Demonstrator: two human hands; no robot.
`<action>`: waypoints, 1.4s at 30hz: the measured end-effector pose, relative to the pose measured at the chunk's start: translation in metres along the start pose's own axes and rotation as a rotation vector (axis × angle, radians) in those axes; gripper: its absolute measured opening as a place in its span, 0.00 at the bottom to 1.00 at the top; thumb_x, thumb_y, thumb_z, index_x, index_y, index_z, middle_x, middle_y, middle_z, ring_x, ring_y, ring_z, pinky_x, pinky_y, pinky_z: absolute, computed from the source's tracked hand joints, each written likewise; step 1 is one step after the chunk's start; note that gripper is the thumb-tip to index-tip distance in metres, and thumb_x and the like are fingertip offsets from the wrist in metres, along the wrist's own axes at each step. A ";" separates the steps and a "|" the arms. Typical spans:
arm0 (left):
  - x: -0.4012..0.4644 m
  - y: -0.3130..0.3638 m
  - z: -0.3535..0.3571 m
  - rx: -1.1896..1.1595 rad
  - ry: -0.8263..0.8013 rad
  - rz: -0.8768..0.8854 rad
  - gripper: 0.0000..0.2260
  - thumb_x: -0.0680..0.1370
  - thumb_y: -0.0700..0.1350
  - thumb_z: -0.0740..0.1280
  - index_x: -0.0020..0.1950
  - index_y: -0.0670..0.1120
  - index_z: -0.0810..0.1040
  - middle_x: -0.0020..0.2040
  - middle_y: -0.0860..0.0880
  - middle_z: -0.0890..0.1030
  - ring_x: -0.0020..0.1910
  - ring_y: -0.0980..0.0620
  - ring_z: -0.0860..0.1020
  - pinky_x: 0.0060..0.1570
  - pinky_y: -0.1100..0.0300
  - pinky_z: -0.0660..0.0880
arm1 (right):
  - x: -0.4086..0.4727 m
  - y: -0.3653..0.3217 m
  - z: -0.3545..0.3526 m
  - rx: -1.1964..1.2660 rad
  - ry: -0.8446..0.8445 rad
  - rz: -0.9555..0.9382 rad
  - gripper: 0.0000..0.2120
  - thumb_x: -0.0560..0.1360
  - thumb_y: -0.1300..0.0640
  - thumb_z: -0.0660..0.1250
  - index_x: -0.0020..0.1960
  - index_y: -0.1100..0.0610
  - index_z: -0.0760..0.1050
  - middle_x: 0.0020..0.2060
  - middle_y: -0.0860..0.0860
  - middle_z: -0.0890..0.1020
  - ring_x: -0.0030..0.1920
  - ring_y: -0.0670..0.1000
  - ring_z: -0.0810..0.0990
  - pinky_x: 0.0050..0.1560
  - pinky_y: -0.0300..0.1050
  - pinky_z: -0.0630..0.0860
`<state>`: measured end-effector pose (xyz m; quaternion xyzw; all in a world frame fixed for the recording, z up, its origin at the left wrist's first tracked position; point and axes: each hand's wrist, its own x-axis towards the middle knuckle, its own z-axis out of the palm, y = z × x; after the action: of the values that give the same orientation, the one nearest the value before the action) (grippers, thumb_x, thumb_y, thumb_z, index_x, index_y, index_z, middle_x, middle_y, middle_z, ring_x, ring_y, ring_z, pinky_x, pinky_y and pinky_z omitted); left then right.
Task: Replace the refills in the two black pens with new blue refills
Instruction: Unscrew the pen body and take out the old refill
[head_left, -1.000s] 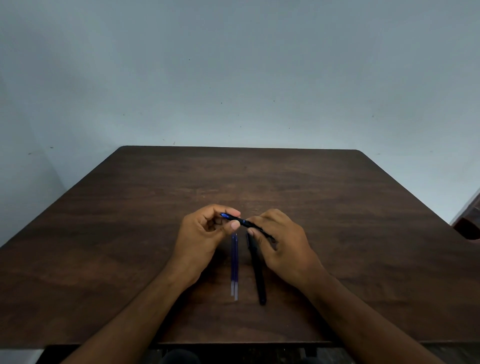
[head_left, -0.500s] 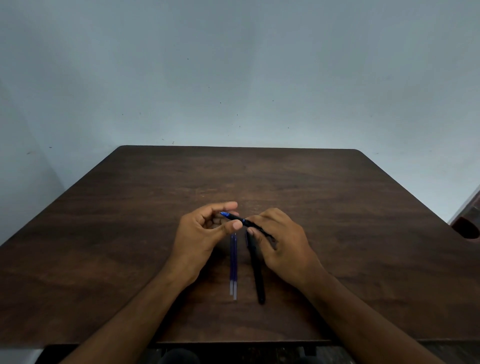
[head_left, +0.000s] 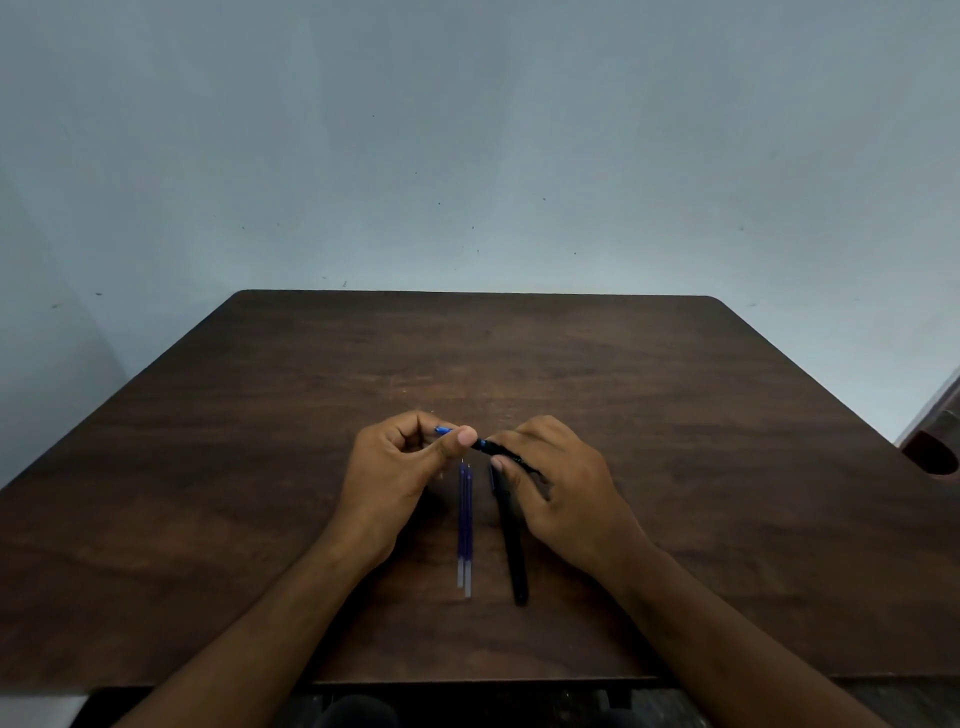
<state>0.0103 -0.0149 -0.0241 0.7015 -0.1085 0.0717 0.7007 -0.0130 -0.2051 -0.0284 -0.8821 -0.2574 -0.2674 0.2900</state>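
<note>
A black pen (head_left: 506, 453) is held above the dark wooden surface (head_left: 675, 441), slanting between the two hands. The left hand (head_left: 400, 467) curls around its blue-tipped end, with thumb and forefinger pressed together on the pen just behind the blue tip (head_left: 442, 430), which pokes out past the left fingers (head_left: 465, 435). The right hand (head_left: 561, 488) closes over the other part of the barrel, its fingers (head_left: 501, 462) wrapped and pinching the black body so that only a short stretch shows between the hands.

Counted up: two black pens and two blue refills. The second black pen (head_left: 514, 551) lies flat on the surface, running toward the near edge, partly tucked under the right hand at its far end. Just to its left, apart from it, the two blue refills (head_left: 464, 525) lie side by side and touching, parallel to that pen, directly below the gap between the hands.

The refills are thin, deep blue along most of their length, with pale clear ends nearest the person (their far tips look like fine metal points, though the view is too soft to be sure). Both pens are slim and matte black.
</note>
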 end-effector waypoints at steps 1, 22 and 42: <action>0.000 0.000 -0.001 -0.009 -0.016 -0.005 0.12 0.66 0.56 0.77 0.42 0.50 0.85 0.37 0.49 0.85 0.35 0.56 0.80 0.35 0.65 0.76 | 0.000 0.000 0.000 0.001 0.004 0.000 0.10 0.80 0.60 0.67 0.59 0.61 0.81 0.49 0.51 0.80 0.50 0.46 0.76 0.52 0.36 0.73; -0.002 0.002 -0.001 -0.023 -0.054 0.018 0.13 0.66 0.51 0.78 0.48 0.51 0.86 0.42 0.50 0.86 0.40 0.59 0.83 0.40 0.67 0.77 | 0.000 -0.003 -0.004 0.003 -0.034 0.013 0.10 0.80 0.60 0.67 0.60 0.59 0.81 0.49 0.49 0.80 0.51 0.43 0.75 0.54 0.31 0.70; 0.001 0.002 -0.001 0.009 0.063 -0.035 0.14 0.66 0.57 0.74 0.42 0.47 0.85 0.37 0.43 0.83 0.34 0.54 0.77 0.35 0.63 0.76 | -0.001 -0.001 -0.001 -0.011 -0.043 0.027 0.19 0.81 0.57 0.65 0.71 0.54 0.73 0.48 0.48 0.79 0.48 0.45 0.75 0.49 0.34 0.73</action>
<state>0.0103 -0.0143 -0.0217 0.7039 -0.0737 0.0819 0.7017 -0.0151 -0.2058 -0.0279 -0.8926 -0.2502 -0.2462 0.2829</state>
